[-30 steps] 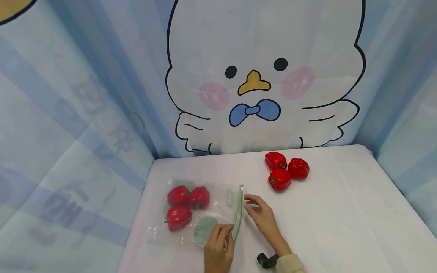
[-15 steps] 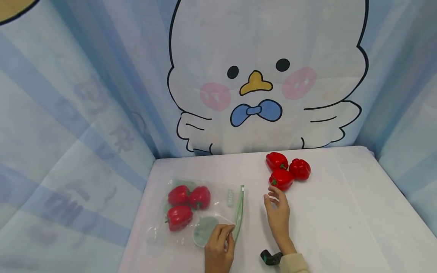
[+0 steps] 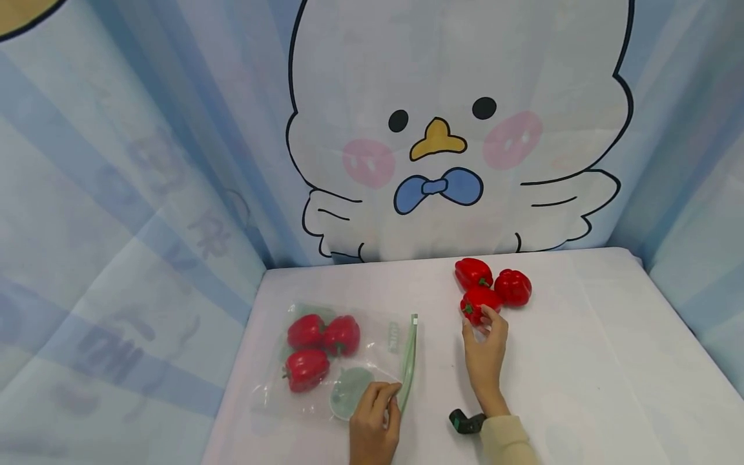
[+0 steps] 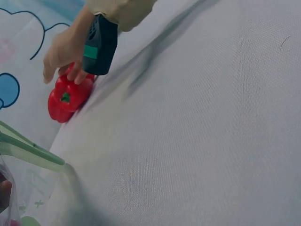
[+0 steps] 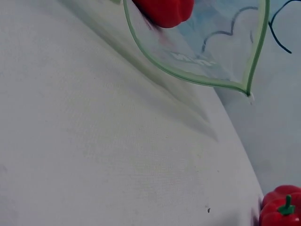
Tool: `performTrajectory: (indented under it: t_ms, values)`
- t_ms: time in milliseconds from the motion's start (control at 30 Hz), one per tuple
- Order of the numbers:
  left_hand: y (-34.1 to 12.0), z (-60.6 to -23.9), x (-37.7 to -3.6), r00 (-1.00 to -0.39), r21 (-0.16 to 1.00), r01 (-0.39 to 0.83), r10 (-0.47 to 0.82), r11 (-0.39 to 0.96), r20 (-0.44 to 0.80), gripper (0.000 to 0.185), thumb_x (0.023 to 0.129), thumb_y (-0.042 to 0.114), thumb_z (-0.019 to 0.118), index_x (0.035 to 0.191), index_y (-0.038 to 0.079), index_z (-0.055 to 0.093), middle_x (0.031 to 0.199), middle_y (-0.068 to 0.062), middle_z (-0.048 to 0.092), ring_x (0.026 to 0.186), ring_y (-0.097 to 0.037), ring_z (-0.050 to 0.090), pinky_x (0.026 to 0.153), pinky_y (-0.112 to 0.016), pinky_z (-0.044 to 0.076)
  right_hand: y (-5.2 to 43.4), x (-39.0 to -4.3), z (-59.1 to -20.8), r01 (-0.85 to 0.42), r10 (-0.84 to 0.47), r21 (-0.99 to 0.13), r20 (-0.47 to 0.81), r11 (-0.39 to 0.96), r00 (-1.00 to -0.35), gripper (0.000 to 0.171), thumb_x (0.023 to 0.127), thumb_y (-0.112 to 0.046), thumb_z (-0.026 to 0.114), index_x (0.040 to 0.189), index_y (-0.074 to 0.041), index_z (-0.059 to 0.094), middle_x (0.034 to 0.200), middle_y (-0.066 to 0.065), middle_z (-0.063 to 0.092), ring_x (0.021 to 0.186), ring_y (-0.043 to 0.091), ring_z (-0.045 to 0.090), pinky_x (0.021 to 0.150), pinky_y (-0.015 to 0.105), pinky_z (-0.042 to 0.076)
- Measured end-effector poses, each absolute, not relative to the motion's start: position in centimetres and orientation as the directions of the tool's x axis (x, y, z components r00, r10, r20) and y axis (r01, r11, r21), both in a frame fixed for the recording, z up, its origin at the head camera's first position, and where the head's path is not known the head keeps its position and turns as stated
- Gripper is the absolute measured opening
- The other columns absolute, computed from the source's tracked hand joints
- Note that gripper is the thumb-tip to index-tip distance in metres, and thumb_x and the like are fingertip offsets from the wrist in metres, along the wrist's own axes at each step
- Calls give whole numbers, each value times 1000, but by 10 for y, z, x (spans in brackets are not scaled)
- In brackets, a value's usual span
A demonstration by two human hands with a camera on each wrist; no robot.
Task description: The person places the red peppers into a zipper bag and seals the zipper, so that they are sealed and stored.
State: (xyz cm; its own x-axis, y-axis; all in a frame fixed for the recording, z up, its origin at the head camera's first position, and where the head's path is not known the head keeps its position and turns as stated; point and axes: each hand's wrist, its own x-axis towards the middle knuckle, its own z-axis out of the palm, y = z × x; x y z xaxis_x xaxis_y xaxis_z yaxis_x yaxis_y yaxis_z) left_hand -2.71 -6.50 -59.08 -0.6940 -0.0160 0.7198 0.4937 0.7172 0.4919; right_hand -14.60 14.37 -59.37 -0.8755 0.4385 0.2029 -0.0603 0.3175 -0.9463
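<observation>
My left hand [image 3: 374,420] pinches the green zip edge [image 3: 410,361] of a clear plastic zip bag [image 3: 378,352] lying on the table. The bag's mouth gapes in the right wrist view, a red bell pepper [image 5: 169,12] showing inside. Three red bell peppers lie in the bag at its left. My right hand [image 3: 487,355] reaches the nearest of three loose red bell peppers [image 3: 479,297], thumb and fingers spread at its near side. In the left wrist view these fingers hang over the pepper [image 4: 70,96]. My left fingers are mostly out of that view.
Two more loose bell peppers, one at the back [image 3: 473,272] and one at the right [image 3: 513,288], stand against the nearest one. A black device [image 3: 465,422] sits at my right wrist. A printed curtain [image 3: 442,226] hangs behind the white table [image 3: 581,361].
My right hand has moved from beside the bag's zip edge, away to the right, up to the nearest loose pepper. The left hand keeps its hold on the bag.
</observation>
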Motion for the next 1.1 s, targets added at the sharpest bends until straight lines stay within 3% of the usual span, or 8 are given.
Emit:
performTrajectory:
  t_ms: [200, 300, 433, 533, 833, 1100]
  values:
    - [-64, -590, -27, -706, 499, 483, -17, 720, 708, 35, 79, -8, 72, 106, 13, 75, 95, 4, 67, 69, -1, 54, 57, -4, 41, 149, -154, -593, -38, 466, -944, 196, 327, -863, 56, 98, -10, 70, 147, -6, 42, 146, 18, 41, 129, 23, 43, 96, 12, 39]
    - [-65, -590, -28, -698, 492, 492, -12, 718, 716, 35, 78, -8, 73, 107, 13, 75, 95, 3, 67, 68, -1, 54, 57, -4, 41, 152, -158, -593, -6, 475, -944, 171, 330, -863, 60, 98, -11, 70, 149, -8, 39, 148, 17, 36, 134, 23, 40, 102, 17, 40]
    - [-65, -590, -29, -686, 481, 503, -6, 718, 728, 36, 77, -9, 73, 106, 12, 76, 95, 3, 67, 68, -1, 54, 57, -4, 41, 155, -163, -596, 22, 470, -944, 144, 329, -871, 67, 98, -11, 70, 153, -7, 34, 150, 18, 32, 139, 27, 37, 115, 44, 46]
    - [-65, -589, -28, -686, 479, 503, -5, 720, 728, 36, 77, -9, 73, 106, 12, 76, 95, 2, 67, 68, -1, 54, 57, -4, 41, 158, -165, -598, 32, 460, -946, 127, 323, -879, 72, 96, -9, 71, 155, -6, 29, 152, 21, 30, 143, 31, 34, 118, 58, 43]
    - [-64, -589, -28, -694, 482, 497, -3, 722, 720, 36, 78, -9, 73, 106, 12, 76, 95, 3, 67, 68, -1, 53, 57, -4, 40, 165, -172, -601, 47, 442, -951, 98, 305, -892, 75, 99, -7, 67, 158, -4, 21, 157, 24, 26, 149, 39, 30, 124, 59, 34]
    - [-64, -590, -28, -698, 477, 483, -6, 734, 716, 35, 77, -8, 73, 106, 13, 76, 95, 3, 67, 67, 0, 53, 57, -4, 40, 168, -174, -602, 62, 418, -955, 68, 291, -906, 80, 99, -8, 68, 161, -6, 17, 164, 22, 25, 154, 39, 27, 124, 58, 32]
